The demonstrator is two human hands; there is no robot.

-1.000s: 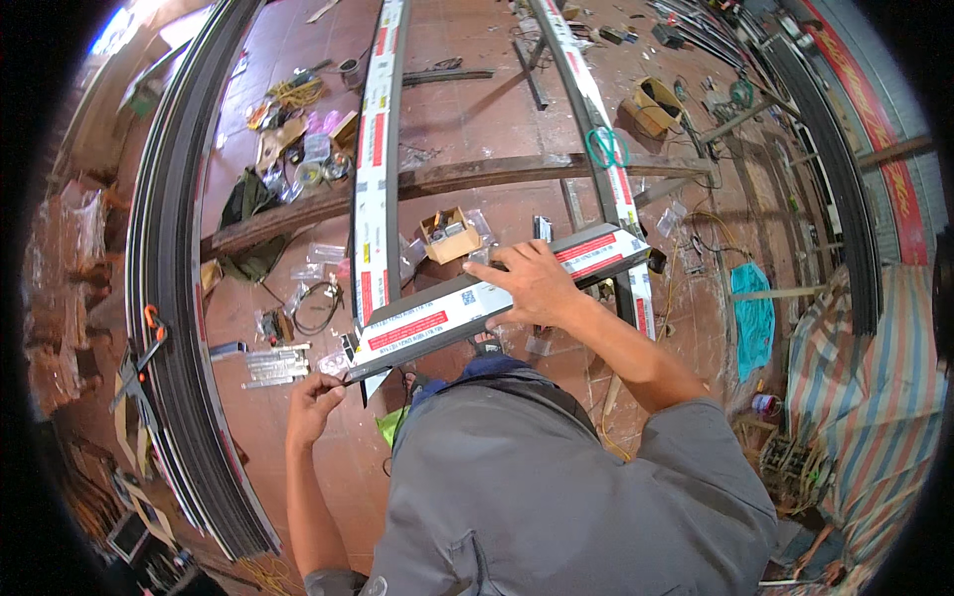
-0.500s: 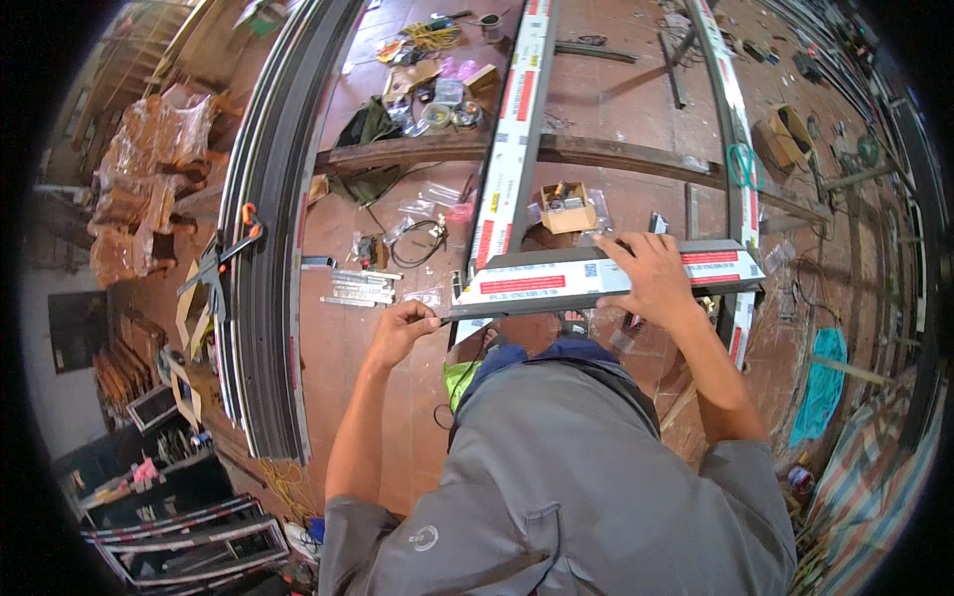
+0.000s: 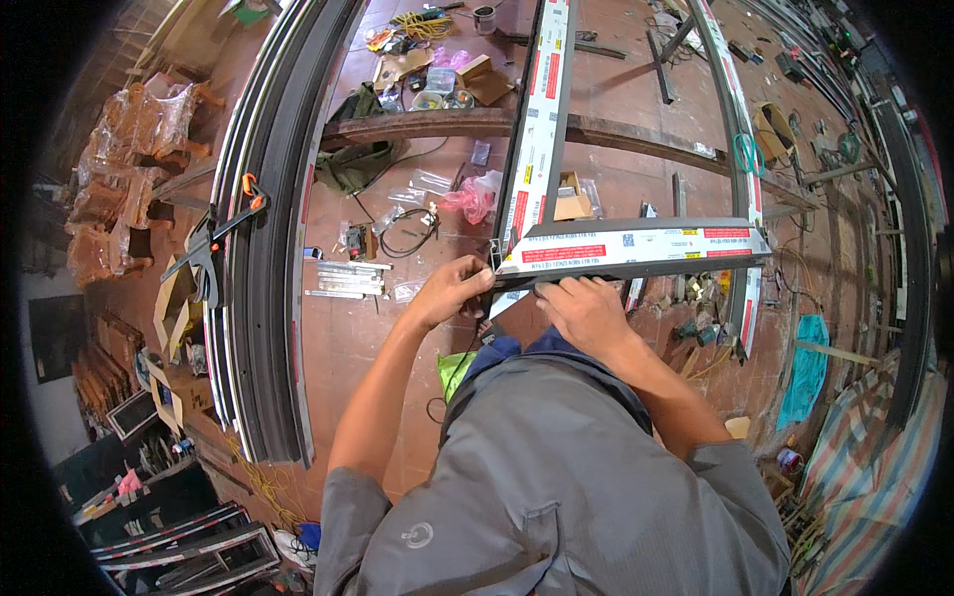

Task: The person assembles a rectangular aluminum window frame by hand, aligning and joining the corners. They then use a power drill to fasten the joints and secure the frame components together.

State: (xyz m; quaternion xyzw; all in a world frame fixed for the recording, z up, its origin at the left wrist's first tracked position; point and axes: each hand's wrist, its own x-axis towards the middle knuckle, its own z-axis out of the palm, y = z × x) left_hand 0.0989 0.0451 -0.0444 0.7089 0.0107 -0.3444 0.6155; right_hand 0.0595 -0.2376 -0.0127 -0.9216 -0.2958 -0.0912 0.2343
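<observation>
One left hand (image 3: 454,292) is pinched narrow, thumb to fingers, at the left end of the short bar (image 3: 676,240); the right hand (image 3: 588,310) is curled at its near edge. Whether a thin strip is gripped by either can't be told. So far: short bar is laid across two long bars (image 3: 542,129); film is left on all three; no fastening can be made out. Beyond it, a pink bag (image 3: 477,199) is left on the floor (image 3: 373,427). Farther, long bars are crossed by a wooden beam (image 3: 636,136).

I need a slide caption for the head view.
Left hand and right hand at a bar lying across two longer bars.
</observation>
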